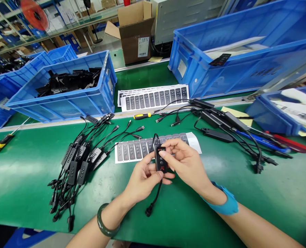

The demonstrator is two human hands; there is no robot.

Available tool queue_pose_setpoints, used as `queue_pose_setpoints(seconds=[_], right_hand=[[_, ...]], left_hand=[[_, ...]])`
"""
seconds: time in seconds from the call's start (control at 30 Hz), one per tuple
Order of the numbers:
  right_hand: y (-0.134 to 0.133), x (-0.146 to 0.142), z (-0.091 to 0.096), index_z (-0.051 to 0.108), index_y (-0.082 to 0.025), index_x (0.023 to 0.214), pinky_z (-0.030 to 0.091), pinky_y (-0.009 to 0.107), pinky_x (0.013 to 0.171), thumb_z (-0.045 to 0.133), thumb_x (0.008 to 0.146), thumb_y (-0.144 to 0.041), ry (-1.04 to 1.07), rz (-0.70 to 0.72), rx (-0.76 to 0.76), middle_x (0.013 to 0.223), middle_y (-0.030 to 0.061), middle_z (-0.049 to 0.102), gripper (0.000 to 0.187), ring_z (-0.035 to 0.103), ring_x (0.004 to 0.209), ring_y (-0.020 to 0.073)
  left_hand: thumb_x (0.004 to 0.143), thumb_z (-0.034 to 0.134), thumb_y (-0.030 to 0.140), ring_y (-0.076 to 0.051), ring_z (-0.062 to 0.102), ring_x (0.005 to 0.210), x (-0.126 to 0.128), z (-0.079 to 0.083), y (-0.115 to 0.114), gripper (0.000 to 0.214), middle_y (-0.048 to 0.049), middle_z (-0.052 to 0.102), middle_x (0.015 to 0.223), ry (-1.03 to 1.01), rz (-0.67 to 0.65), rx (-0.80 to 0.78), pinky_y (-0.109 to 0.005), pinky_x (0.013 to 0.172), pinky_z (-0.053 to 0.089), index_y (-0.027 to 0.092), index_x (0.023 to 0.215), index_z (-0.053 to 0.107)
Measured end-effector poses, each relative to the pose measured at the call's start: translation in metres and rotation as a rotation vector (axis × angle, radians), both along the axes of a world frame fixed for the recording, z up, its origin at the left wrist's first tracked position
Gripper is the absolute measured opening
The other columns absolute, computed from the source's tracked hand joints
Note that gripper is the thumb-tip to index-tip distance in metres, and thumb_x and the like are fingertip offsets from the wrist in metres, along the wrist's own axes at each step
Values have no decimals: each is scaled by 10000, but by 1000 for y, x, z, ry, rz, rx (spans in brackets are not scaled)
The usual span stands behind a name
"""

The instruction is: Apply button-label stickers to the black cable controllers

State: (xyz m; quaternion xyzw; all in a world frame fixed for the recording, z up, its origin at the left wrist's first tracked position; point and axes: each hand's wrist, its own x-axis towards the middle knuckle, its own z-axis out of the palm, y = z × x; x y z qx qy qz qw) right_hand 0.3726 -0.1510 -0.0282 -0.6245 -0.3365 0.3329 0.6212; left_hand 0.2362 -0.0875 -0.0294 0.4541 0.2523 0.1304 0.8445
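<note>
Above bench [20, 179], left hand [142, 179], right hand [186, 162] pinching controller [160, 160]

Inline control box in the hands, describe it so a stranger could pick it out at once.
On the green workbench, the left hand and right hand meet above a sheet of grey button labels. Between them sits a small black inline control box, its cable dangling to a plug. Unlike the similar boxes heaped to the left, it alone is lifted off the bench.

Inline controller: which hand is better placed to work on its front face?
Right, probably: the right hand is at the top of the black inline controller, leaving the face open, while the left hand supports it from behind.
</note>
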Motion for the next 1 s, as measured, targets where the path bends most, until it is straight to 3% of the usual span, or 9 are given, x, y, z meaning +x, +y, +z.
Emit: queue_pose_setpoints(seconds=[0.4, 0.57, 0.67, 0.77, 0.93, 1.0], right_hand=[[1, -1, -11, 573, -222, 886, 409, 228, 463, 651, 808, -293, -160, -21, -79, 623, -50, 465, 131, 465, 509, 101], [1, 4, -14, 500, -226, 1093, 446, 241, 528, 705, 740, -288, -168, -11, -99, 848, -3, 533, 413, 509, 636, 117], [-1, 8, -7, 446, -230, 1244, 473, 255, 538, 758, 694, -333, -24, 176, -121, 998, 43, 561, 641, 557, 665, 123], [-2, 7, -1, 371, -258, 1341, 465, 249, 497, 770, 682, -296, 97, 383, -176, 944, 14, 599, 771, 558, 564, 107], [2, 4, -4, 573, -192, 985, 466, 244, 563, 665, 801, -384, -44, 257, -128, 731, -12, 575, 282, 555, 632, 132], [3, 6, -7, 613, -179, 916, 437, 244, 517, 527, 895, -474, -62, 204, -157, 672, -5, 563, 308, 528, 583, 131]], left_hand=[[788, 747, 359, -216, 724, 793, 2, -3, -3, 584, -87, 713, 857, 44, 20, 86, -284, 685, 569, 123, 1274, 526], [759, 769, 338, -186, 704, 682, 2, -2, -1, 546, -40, 704, 732, 44, 63, 53, -265, 621, 548, 136, 1222, 559], [745, 789, 336, -169, 693, 654, 2, 0, -1, 524, -47, 713, 749, 34, 35, 58, -247, 601, 538, 141, 1185, 583], [700, 830, 332, -165, 690, 660, 2, 0, -2, 467, -58, 714, 783, 22, -8, 64, -231, 578, 530, 133, 1074, 635], [700, 809, 456, -113, 622, 500, 1, -3, -2, 420, -56, 700, 663, 83, -47, 50, -204, 493, 486, 100, 859, 654], [707, 794, 482, -113, 629, 508, 2, -3, -3, 460, -94, 733, 768, 88, -61, 44, -207, 484, 487, 95, 916, 661]])
